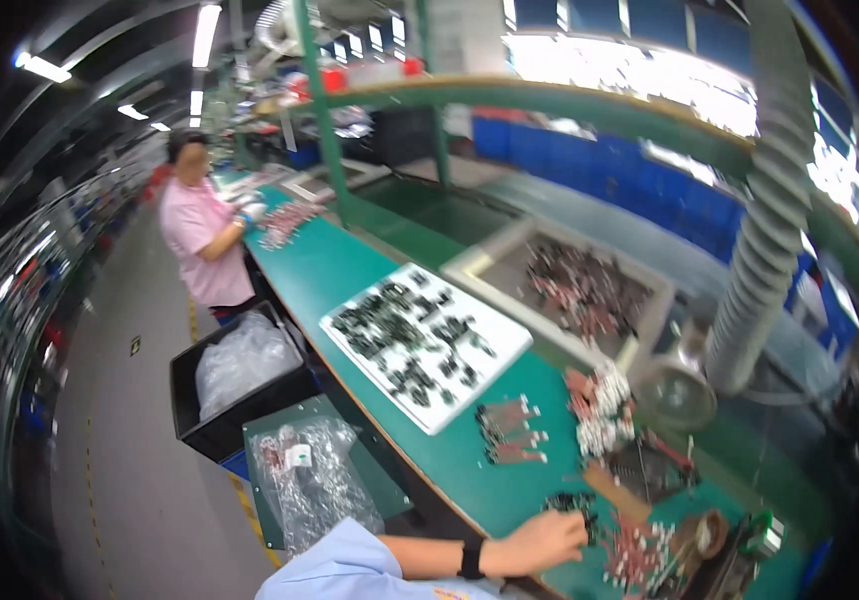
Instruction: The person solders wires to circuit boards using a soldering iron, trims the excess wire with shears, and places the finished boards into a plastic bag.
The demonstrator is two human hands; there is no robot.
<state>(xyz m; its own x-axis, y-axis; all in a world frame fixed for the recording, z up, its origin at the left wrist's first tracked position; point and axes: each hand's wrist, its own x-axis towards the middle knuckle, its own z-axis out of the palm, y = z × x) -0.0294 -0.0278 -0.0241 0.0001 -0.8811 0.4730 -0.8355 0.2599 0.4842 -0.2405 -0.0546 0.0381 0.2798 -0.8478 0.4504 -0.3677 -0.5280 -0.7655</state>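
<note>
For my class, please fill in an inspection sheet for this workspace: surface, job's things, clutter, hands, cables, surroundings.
Surface: green bench, partly covered.
Job's things: dark pieces at the fingertips; reddish pieces in rows; white tray with scattered black parts.
Clutter: red-and-white pile near the hand; brown ring, perhaps tape; clear bag on a lower board.
Hands: left hand over the dark pieces, fingers bent, grip unclear; right hand out of view.
Cables: uncertain; some reddish pieces may be wires, but blur hides detail.
Surroundings: co-worker in pink farther along the bench; ribbed duct; black crate holding clear plastic.
</note>
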